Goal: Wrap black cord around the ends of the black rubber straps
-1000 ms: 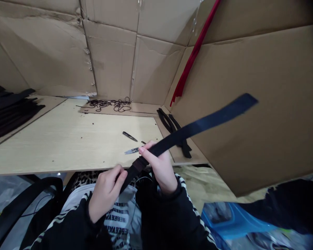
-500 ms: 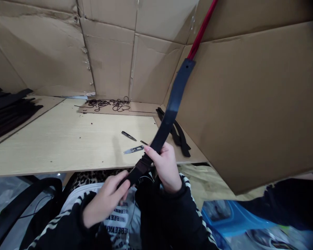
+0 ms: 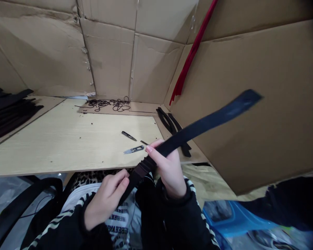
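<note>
A long, flat black strap (image 3: 203,124) slants from my lap up to the right, its free end in front of the cardboard wall. My right hand (image 3: 169,173) is closed around its middle, thumb on top. Lower down, my left hand (image 3: 105,199) pinches the strap between thumb and fingers. Dark cord (image 3: 143,167) is wound round the strap between the two hands. On the table just beyond lie grey thread snips (image 3: 134,149), black thread snips (image 3: 129,135) and a small dark piece, partly hidden by my right hand.
Cardboard walls (image 3: 106,55) enclose the table (image 3: 54,146) at back and right. Black straps (image 3: 10,111) are piled at left, more black straps (image 3: 186,149) at right. Tangled dark cord (image 3: 106,104) lies at the back. Red strips (image 3: 191,55) hang at the corner. A blue stool (image 3: 240,218) stands lower right.
The strap's upper end has swung right and down, away from the hanging red strips, which now show further down. My right hand has turned with it; both hands keep their hold.
</note>
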`<state>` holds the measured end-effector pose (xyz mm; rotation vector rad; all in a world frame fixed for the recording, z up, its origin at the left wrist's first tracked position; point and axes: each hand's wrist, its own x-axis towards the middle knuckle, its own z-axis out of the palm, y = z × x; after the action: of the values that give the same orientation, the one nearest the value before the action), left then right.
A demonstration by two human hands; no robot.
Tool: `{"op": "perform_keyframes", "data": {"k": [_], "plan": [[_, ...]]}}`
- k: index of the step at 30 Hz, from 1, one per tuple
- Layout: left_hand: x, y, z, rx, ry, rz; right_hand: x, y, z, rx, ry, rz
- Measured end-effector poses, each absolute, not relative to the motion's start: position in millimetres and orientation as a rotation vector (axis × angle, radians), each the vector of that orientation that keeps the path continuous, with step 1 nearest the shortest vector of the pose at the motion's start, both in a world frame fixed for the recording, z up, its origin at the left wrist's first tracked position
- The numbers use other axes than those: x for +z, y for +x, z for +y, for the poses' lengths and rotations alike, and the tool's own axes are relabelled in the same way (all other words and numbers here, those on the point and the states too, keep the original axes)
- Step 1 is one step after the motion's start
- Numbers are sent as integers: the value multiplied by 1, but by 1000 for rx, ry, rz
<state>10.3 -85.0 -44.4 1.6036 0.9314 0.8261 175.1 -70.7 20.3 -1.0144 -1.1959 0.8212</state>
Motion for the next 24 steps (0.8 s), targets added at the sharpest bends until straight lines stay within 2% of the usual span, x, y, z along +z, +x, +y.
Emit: {"op": "perform_keyframes", "data": {"k": [2,4,9,11,16,18,22,24], "plan": [[-40,11,-89,897,1747,1068,22,174,-71,687,-1054,-1237],[-41,12,-90,797,1583,1012,22,176,-72,661,-1009,-1316],[-55,13,-85,134,910,198,21,188,-75,939,-824,-1491],[-55,15,-82,206,972,211,21,189,-77,904,-865,-1473],[-40,20,-81,848,1589,849,25,182,-79,679,-1064,-1333],[-39,21,-80,744,1531,783,26,183,-81,748,-988,-1394],[-49,22,-77,246,1298,308,25,190,-82,1094,-723,-1574],[-52,23,-76,190,1237,210,25,190,-82,1112,-736,-1561]]}}
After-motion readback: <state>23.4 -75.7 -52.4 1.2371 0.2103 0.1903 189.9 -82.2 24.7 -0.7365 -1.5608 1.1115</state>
